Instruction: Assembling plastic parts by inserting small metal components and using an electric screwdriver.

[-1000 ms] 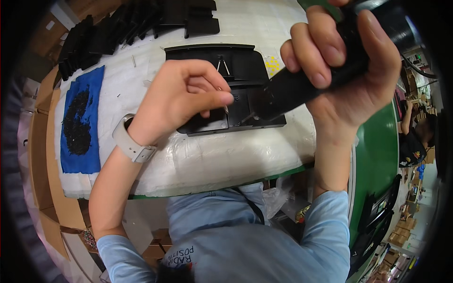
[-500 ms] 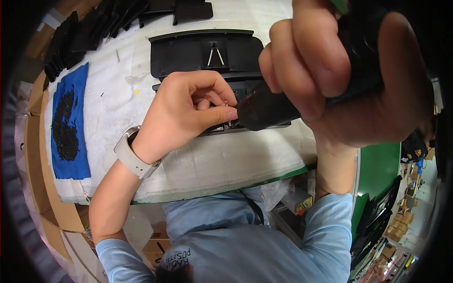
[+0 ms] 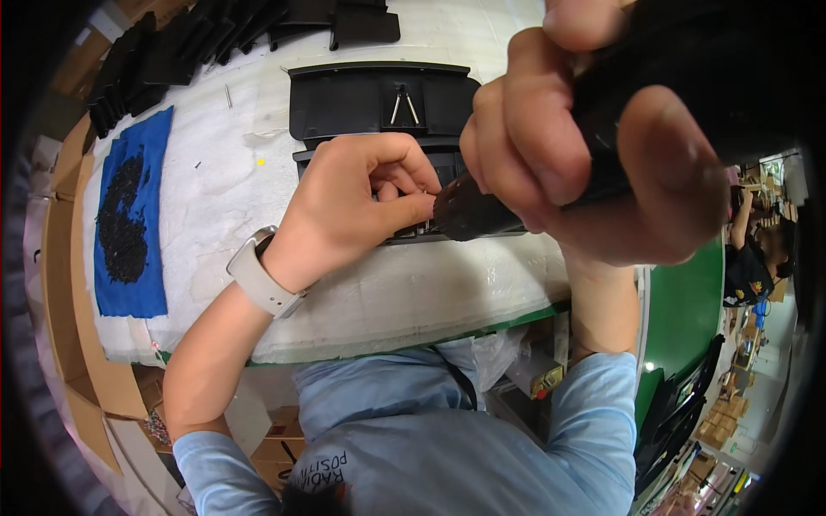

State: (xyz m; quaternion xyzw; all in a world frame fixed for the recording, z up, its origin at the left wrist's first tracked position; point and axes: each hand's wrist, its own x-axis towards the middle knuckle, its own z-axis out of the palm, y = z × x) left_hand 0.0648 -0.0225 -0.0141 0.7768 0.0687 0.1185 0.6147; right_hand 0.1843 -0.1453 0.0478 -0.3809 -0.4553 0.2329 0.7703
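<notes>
Over the near black panel [image 3: 444, 163], my left fingers [image 3: 411, 209] are pinching a small metal pin [image 3: 425, 228], apparently to steady it, and my right fingers [image 3: 551, 150] are gripping a black tool [image 3: 478, 210].

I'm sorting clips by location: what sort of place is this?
Probably an assembly workshop: a black tool in the right hand, small dark parts on a blue cloth, black panels.
</notes>
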